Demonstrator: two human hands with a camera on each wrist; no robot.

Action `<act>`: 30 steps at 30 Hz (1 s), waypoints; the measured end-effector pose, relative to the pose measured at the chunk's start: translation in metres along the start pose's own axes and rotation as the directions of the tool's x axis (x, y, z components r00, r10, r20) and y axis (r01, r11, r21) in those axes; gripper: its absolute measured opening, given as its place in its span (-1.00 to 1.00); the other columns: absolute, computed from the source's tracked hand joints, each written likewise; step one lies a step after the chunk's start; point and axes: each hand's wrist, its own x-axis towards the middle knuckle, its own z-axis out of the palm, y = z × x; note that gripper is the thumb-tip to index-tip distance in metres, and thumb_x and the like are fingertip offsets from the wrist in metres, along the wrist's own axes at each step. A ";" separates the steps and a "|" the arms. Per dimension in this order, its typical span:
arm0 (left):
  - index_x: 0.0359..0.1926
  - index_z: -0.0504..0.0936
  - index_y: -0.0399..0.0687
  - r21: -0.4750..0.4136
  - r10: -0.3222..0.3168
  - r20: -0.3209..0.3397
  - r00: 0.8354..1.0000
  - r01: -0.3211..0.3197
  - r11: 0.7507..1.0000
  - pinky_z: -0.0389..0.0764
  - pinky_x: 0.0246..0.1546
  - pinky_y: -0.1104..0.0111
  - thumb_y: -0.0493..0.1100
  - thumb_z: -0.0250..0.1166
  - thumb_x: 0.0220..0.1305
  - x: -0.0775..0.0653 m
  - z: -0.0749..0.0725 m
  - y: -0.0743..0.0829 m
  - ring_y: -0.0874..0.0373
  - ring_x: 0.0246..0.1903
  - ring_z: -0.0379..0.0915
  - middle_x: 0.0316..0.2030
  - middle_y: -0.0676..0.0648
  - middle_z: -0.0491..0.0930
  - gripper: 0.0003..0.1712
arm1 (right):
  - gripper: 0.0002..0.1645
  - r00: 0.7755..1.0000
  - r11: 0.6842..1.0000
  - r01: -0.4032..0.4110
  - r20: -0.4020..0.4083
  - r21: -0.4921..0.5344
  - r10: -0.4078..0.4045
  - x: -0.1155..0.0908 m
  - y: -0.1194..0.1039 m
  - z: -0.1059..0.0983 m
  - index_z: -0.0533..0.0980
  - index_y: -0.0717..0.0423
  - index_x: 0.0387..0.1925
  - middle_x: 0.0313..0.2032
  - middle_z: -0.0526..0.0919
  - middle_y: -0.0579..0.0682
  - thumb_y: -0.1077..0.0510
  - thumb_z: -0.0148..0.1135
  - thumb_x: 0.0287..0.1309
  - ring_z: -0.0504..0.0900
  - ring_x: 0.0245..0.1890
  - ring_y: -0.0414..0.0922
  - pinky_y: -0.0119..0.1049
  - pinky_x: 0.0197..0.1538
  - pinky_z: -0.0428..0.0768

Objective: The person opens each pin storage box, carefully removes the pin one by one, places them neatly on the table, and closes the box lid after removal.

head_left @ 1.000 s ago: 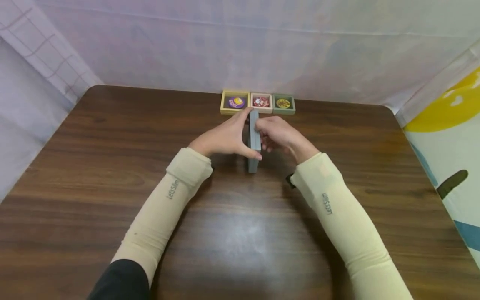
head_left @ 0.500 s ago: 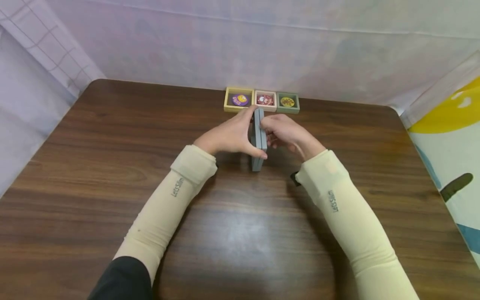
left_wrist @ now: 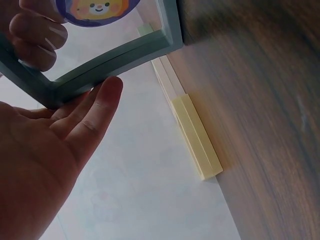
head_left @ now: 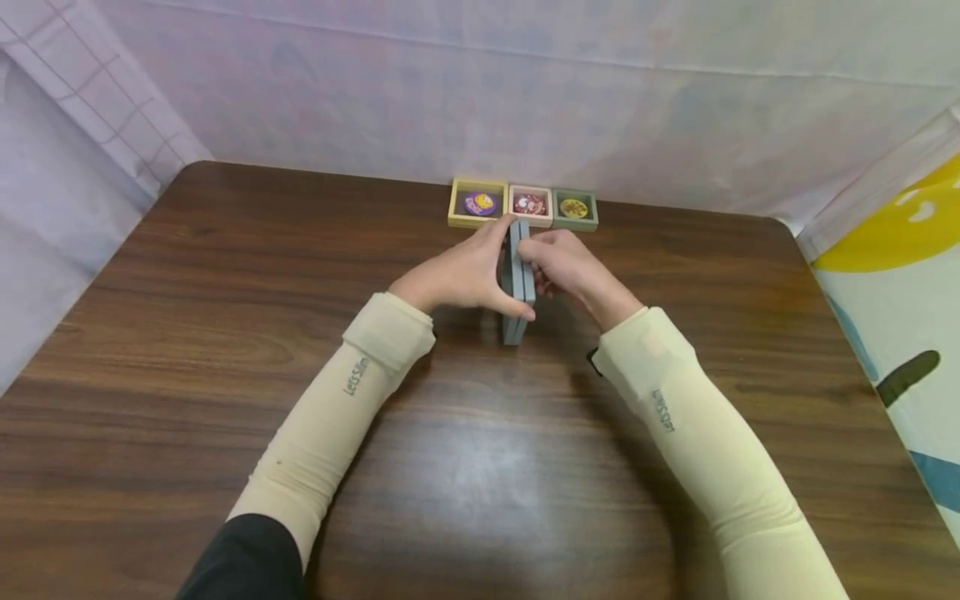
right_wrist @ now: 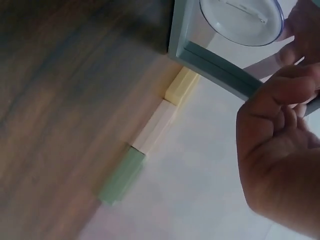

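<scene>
A grey-blue display frame (head_left: 516,287) stands on edge on the table, with a thin dark seam between its two halves. Clear film inside it holds a round pin badge (left_wrist: 100,14), whose printed side faces the left wrist camera; its pin back shows in the right wrist view. My left hand (head_left: 461,271) spans the frame's narrow top, thumb at the near end and fingers at the far end. With curled fingers, my right hand (head_left: 573,267) pinches the right half at its upper edge. Some right fingertips show through the film in the left wrist view.
Three smaller frames with round badges lie in a row at the table's back edge: yellow (head_left: 453,202), pink (head_left: 531,223) and green (head_left: 576,225). Behind them hangs a pale cloth (head_left: 480,100). The brown wooden table (head_left: 480,467) extends around my forearms.
The head view has shifted slightly. The seam between the frame's halves looks darker and wider than one second ago. Both hands keep nearly the same hold.
</scene>
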 end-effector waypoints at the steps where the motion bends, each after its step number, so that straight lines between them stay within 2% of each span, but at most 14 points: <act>1: 0.47 -0.37 -0.01 -0.001 0.005 0.001 1.000 -0.005 1.000 0.30 0.33 0.10 0.40 0.45 -0.29 0.000 0.001 0.000 -0.01 0.36 0.07 0.46 -0.19 -0.15 0.54 | -0.76 1.000 0.997 0.017 -0.025 -0.079 -0.019 -0.002 -0.001 0.001 0.43 0.10 -0.59 -0.73 0.41 -0.11 0.10 -0.03 0.10 0.38 -0.70 -0.18 -0.36 -0.60 0.37; 3: 0.47 -0.35 -0.01 0.004 0.013 -0.004 1.000 -0.013 1.000 0.30 0.34 0.10 0.40 0.45 -0.28 0.001 0.002 0.000 -0.01 0.36 0.07 0.46 -0.19 -0.13 0.52 | -0.72 0.995 0.966 0.033 -0.079 -0.256 -0.055 -0.006 -0.002 0.005 0.46 0.10 -0.48 -0.62 0.49 -0.03 0.03 -0.08 0.15 0.43 -0.61 -0.11 -0.28 -0.53 0.41; 6: 0.47 -0.32 -0.03 0.001 0.032 -0.013 0.999 -0.032 0.999 0.30 0.34 0.11 0.37 0.47 -0.28 0.002 0.003 -0.001 -0.01 0.34 0.10 0.45 -0.19 -0.08 0.51 | -0.55 0.982 0.861 0.029 -0.147 -0.507 -0.119 -0.013 -0.002 0.010 0.46 0.13 -0.17 -0.38 0.58 0.11 -0.09 -0.20 0.20 0.51 -0.45 0.03 -0.12 -0.42 0.48; 7: 0.47 -0.31 -0.03 0.000 0.038 -0.016 0.999 -0.038 0.999 0.31 0.33 0.11 0.36 0.47 -0.28 0.002 0.004 0.000 -0.02 0.34 0.11 0.44 -0.19 -0.07 0.50 | -0.51 0.977 0.832 0.025 -0.165 -0.554 -0.139 -0.014 -0.002 0.011 0.43 0.13 -0.10 -0.33 0.59 0.15 -0.11 -0.24 0.21 0.53 -0.41 0.07 -0.07 -0.39 0.49; 11: 0.46 -0.26 -0.06 -0.011 0.077 -0.025 0.997 -0.078 0.997 0.30 0.34 0.13 0.30 0.51 -0.27 0.003 0.004 0.000 -0.02 0.32 0.14 0.42 -0.19 -0.02 0.48 | -0.41 0.945 0.755 0.059 -0.208 -0.653 -0.254 -0.017 0.001 0.011 0.26 0.15 0.20 -0.32 0.62 0.24 -0.09 -0.28 0.26 0.58 -0.44 0.14 0.05 -0.43 0.54; 14: 0.47 -0.30 -0.06 -0.004 0.062 -0.013 0.998 -0.063 0.998 0.24 0.38 0.11 0.27 0.51 -0.25 0.003 0.004 0.001 -0.03 0.39 0.03 0.46 -0.19 -0.11 0.49 | -0.47 0.917 0.689 0.096 -0.205 -0.718 -0.342 -0.020 0.002 0.008 0.29 0.12 0.20 -0.38 0.64 0.25 -0.05 -0.24 0.33 0.59 -0.49 0.15 0.09 -0.51 0.54; 18: 0.47 -0.39 -0.04 0.016 0.016 0.009 1.000 -0.016 1.000 0.17 0.42 0.07 0.30 0.49 -0.23 0.002 0.003 0.003 -0.04 0.46 -0.15 0.50 -0.18 -0.25 0.52 | -0.56 0.908 0.619 0.110 -0.174 -0.778 -0.381 -0.025 0.002 0.001 0.38 0.12 0.11 -0.42 0.64 0.24 -0.02 -0.18 0.37 0.59 -0.53 0.16 0.09 -0.58 0.52; 21: 0.47 -0.40 -0.03 0.027 0.003 0.014 1.000 -0.004 1.000 0.18 0.41 0.05 0.33 0.48 -0.24 0.001 0.002 0.003 -0.06 0.46 -0.14 0.50 -0.19 -0.26 0.53 | -0.58 0.905 0.579 0.111 -0.159 -0.808 -0.394 -0.026 0.004 -0.004 0.40 0.13 0.07 -0.48 0.62 0.23 0.00 -0.19 0.38 0.58 -0.57 0.15 0.05 -0.64 0.49; 23: 0.47 -0.39 -0.04 0.030 0.002 0.013 1.000 -0.002 1.000 0.21 0.40 0.05 0.33 0.48 -0.24 0.001 0.001 0.003 -0.06 0.45 -0.11 0.49 -0.19 -0.24 0.53 | -0.54 0.902 0.564 0.113 -0.153 -0.818 -0.403 -0.026 0.007 -0.007 0.41 0.13 0.13 -0.56 0.59 0.21 0.01 -0.21 0.38 0.55 -0.62 0.13 -0.01 -0.70 0.44; 27: 0.47 -0.37 -0.05 0.029 0.007 0.003 1.000 -0.007 1.000 0.25 0.37 0.04 0.30 0.49 -0.24 0.000 0.000 0.002 -0.06 0.41 -0.02 0.48 -0.21 -0.17 0.52 | -0.45 0.901 0.560 0.111 -0.154 -0.821 -0.405 -0.028 0.015 -0.014 0.32 0.14 0.30 -0.61 0.57 0.20 0.01 -0.20 0.38 0.45 -0.72 0.04 -0.14 -0.78 0.33; 30: 0.47 -0.37 -0.05 0.026 0.009 -0.001 1.000 -0.009 1.000 0.24 0.38 0.05 0.31 0.50 -0.26 0.000 0.000 0.003 -0.05 0.42 -0.03 0.48 -0.19 -0.17 0.53 | -0.43 0.906 0.553 0.094 -0.159 -0.828 -0.391 -0.029 0.024 -0.021 0.30 0.18 0.32 -0.66 0.55 0.20 0.03 -0.20 0.37 0.39 -0.75 0.02 -0.17 -0.81 0.29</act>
